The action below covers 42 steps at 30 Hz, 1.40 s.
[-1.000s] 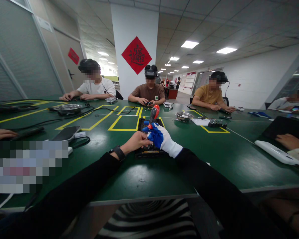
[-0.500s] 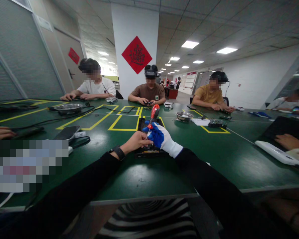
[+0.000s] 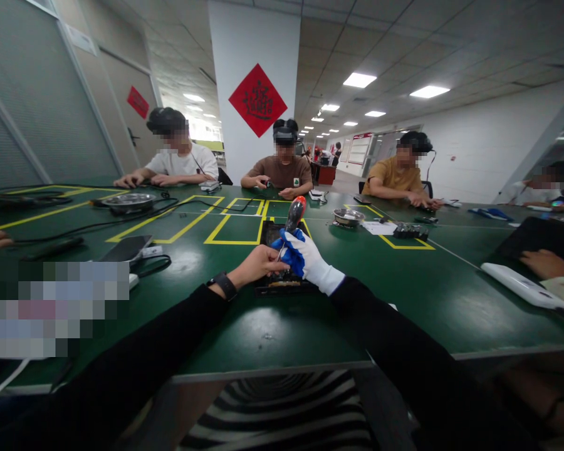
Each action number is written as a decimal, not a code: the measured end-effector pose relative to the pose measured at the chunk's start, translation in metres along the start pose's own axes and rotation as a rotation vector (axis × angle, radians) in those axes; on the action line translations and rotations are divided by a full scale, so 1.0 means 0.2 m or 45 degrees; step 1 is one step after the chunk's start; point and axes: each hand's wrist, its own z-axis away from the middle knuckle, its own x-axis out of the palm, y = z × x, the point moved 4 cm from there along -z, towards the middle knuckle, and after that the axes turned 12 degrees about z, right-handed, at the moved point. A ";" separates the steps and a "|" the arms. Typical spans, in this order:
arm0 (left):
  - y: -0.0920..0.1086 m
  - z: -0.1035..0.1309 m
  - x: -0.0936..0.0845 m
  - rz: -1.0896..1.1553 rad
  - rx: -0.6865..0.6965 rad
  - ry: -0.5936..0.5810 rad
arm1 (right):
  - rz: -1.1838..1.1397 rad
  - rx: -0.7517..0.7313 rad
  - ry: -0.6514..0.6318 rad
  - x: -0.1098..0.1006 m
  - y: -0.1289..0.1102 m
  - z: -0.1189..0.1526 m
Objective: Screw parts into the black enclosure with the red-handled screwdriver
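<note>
A screwdriver [image 3: 296,214] with a red and dark grey handle leans over the table, handle up and tilted to the right. My right hand [image 3: 305,252], in a white and blue glove, is closed round its lower part. Bare, with a black watch on the wrist, my left hand [image 3: 262,262] pinches the metal shaft lower down. Beneath both hands lies a black open casing [image 3: 273,233] with parts inside, partly covered by them. The screwdriver's tip is hidden by the fingers.
The green table [image 3: 207,341] carries yellow tape outlines. A metal bowl [image 3: 348,217] and black parts [image 3: 410,232] lie to the right, a phone [image 3: 128,248] and cables to the left. A white device [image 3: 521,287] sits near the right side. Several people sit around the table.
The screwdriver's handle has tipped slightly to the right and turned, showing more dark grey. My gloved fingers have shifted around it. My left hand stays nearly in place.
</note>
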 end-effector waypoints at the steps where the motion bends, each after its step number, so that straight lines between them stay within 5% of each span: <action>1: 0.00 0.00 0.00 -0.002 -0.002 -0.002 | -0.018 0.029 -0.013 0.00 0.00 0.00; 6: 0.00 0.00 0.00 0.030 -0.011 -0.005 | -0.068 0.159 -0.105 0.00 -0.01 0.00; 14: 0.01 0.00 0.00 0.032 -0.012 -0.008 | -0.079 -0.011 -0.077 -0.02 0.00 -0.02; 22: 0.03 0.01 0.00 -0.043 -0.004 0.011 | -0.092 0.036 0.015 0.01 -0.01 0.01; 29: 0.00 0.00 0.00 -0.040 0.005 0.001 | -0.119 0.149 -0.095 0.00 -0.01 0.00; 42: 0.01 0.00 0.00 0.012 -0.007 -0.015 | -0.024 -0.038 -0.120 0.03 -0.03 0.01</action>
